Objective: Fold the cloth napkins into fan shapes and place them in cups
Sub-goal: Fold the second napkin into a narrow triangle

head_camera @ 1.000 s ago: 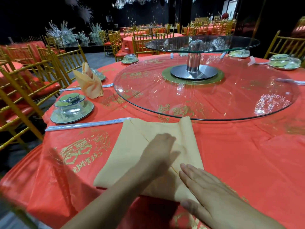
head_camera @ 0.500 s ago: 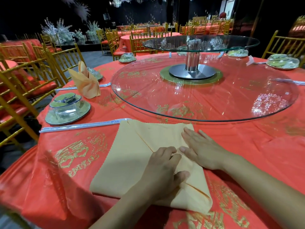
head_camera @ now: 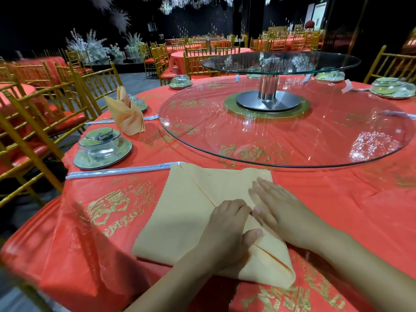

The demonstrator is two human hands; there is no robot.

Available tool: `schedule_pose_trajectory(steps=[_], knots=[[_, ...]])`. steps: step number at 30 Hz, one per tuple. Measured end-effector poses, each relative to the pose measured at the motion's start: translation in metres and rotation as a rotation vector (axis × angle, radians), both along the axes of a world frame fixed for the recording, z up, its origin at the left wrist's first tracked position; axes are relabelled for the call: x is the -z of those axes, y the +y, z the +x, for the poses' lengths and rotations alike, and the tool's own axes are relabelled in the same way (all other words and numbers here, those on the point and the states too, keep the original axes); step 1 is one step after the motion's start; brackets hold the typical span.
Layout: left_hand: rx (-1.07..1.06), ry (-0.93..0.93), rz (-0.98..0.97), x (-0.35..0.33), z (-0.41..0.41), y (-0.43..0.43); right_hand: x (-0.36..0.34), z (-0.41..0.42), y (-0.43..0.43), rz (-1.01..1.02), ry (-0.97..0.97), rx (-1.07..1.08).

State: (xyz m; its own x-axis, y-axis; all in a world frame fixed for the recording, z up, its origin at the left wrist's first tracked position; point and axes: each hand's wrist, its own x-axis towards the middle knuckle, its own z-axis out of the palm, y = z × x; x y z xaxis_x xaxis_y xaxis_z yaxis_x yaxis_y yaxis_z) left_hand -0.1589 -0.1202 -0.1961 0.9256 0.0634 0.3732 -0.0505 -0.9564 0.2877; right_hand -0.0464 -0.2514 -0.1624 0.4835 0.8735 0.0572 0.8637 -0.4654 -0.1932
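Since a second ago the right hand has come up from the near edge of the napkin to its middle, and it now lies beside the left hand, the two almost touching. The right one is flat, fingers straight and close together, palm down on the right flap. The left one has its fingers curled under, and its knuckles and thumb press on the cloth at the seam.

The napkin is pale orange and lies flat on the red surface, at the near edge. Its two flaps meet in a slanted seam that runs from the far left corner to the near right corner. Its far edge is just before the rim of the glass turntable, and its far left corner touches the end of the wrapped chopsticks.

Further left there is a plate with glassware on it. Behind this a second napkin stands upright, already folded; if it sits in a cup I cannot tell. Gold chairs stand around.
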Motion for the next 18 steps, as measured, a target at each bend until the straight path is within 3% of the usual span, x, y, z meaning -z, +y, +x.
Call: schedule_pose_trajectory(steps=[5, 7, 9, 12, 18], knots=[[0.064, 0.124, -0.204, -0.020, 0.000, 0.008, 0.005, -0.024, -0.004, 0.089, 0.016, -0.055], [-0.049, 0.122, -0.231, -0.030, 0.000, 0.027, 0.008, -0.020, -0.006, 0.068, -0.016, -0.052], [-0.261, 0.094, -0.138, -0.036, 0.000, 0.056, 0.007, -0.022, -0.004, 0.042, -0.004, -0.006], [-0.514, 0.228, 0.026, -0.036, -0.002, 0.091, 0.011, -0.025, -0.003, 0.036, -0.093, 0.050], [-0.498, 0.307, 0.071, -0.025, 0.005, 0.093, 0.012, -0.029, 0.000, 0.004, -0.136, 0.083]])
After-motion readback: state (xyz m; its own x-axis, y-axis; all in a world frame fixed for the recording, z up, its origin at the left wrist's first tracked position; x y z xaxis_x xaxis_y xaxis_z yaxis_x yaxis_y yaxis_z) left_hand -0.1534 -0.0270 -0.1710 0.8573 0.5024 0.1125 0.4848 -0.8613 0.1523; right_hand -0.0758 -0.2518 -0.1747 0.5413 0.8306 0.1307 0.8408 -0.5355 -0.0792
